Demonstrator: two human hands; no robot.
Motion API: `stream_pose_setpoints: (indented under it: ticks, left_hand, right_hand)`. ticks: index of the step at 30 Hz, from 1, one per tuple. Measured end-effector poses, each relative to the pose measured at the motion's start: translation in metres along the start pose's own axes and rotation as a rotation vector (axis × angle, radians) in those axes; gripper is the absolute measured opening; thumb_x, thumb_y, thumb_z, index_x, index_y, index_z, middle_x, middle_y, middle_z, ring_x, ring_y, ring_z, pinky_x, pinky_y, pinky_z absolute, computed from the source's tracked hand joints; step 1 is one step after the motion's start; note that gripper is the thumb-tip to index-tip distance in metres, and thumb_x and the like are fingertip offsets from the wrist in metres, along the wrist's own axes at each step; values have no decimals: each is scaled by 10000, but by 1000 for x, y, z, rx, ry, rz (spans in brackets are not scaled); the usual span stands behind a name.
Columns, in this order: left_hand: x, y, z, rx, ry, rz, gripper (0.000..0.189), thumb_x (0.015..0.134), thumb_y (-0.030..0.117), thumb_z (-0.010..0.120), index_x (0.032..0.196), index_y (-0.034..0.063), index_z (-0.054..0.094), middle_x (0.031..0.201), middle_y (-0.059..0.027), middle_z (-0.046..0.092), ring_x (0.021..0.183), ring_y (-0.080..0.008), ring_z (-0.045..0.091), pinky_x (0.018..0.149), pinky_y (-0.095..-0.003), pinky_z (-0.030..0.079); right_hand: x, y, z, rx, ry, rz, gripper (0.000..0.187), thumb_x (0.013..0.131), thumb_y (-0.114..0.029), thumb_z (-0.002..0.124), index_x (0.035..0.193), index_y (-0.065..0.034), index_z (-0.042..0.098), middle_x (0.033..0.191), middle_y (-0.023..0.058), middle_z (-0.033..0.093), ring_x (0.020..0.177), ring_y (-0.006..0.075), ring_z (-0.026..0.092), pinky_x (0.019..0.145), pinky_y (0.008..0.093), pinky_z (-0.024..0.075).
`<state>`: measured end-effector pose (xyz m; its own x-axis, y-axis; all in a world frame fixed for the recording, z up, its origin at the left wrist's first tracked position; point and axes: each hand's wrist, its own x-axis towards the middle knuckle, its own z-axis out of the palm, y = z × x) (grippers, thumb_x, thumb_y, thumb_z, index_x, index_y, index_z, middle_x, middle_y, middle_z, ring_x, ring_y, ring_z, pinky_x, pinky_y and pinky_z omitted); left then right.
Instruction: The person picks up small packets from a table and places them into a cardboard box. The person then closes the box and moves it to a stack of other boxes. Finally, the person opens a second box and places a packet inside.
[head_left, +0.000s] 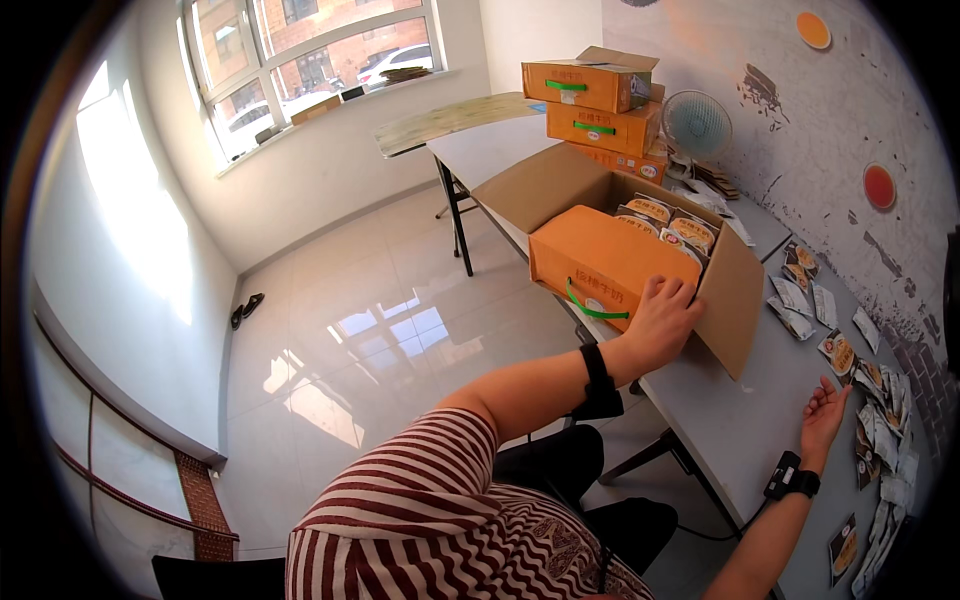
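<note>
An orange cardboard carton (577, 300) with a green carrying handle (596, 304) stands on the table before me, its flaps spread. Several printed sachets (675, 225) fill the part of its inside that shows. My left hand (664, 326) grips the carton's near right corner, beside a brown raised flap (731, 307); its fingertips are partly hidden. Lower right, my right hand (823, 416) hovers over or rests on the table, palm up, fingers loosely bent and holding nothing. Close to it lies a heap of sachets (885, 427), some dark side up, others silvery.
Behind the carton rises a stack of orange cartons (596, 124) next to a fan (697, 124). The grey table (694, 397) runs along the wall, with loose sachets (795, 296) and a single sachet (843, 551). A cable (712, 534) trails from my right wrist's device.
</note>
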<state>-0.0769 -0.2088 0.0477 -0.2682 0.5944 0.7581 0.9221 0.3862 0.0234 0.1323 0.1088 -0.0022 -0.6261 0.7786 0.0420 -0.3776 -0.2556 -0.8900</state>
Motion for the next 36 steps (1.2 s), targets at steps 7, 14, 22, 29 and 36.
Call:
stream_pose_setpoints:
  ticks: [7,14,22,29,36]
  left_hand:
    - [1,1,-3,-1,33,8,284,658,65,589,938,68,544,900,-56,489,926,-229,469,888,-387,312]
    - [1,1,-3,-7,42,26,249,665,59,577,911,70,540,875,-50,486,896,-225,466,868,-380,316]
    - [2,1,-5,-2,0,28,256,659,69,586,910,69,532,875,-46,492,898,-227,468,867,-383,317]
    - [-13,-12,-17,-35,-34,19,279,645,73,605,914,81,534,875,-42,502,915,-219,479,890,-393,314]
    - [-39,-46,-48,-71,-34,26,398,563,61,672,945,99,565,878,-19,552,920,-207,524,875,-369,336]
  right_hand:
    - [-3,-2,4,3,0,11,540,906,-556,396,993,-60,592,684,-40,481,561,41,399,484,176,333]
    - [-4,-2,4,12,5,14,546,905,-561,394,989,-59,592,685,-40,483,562,41,401,489,175,330]
    - [-1,-1,0,16,-10,8,539,909,-554,391,993,-59,588,691,-39,484,569,43,403,493,175,330]
    - [0,-1,1,21,-11,15,534,910,-551,390,996,-62,587,692,-40,488,567,46,406,493,177,332]
    - [0,-1,-2,-3,3,31,524,908,-548,402,994,-66,590,688,-40,494,570,47,410,501,176,339]
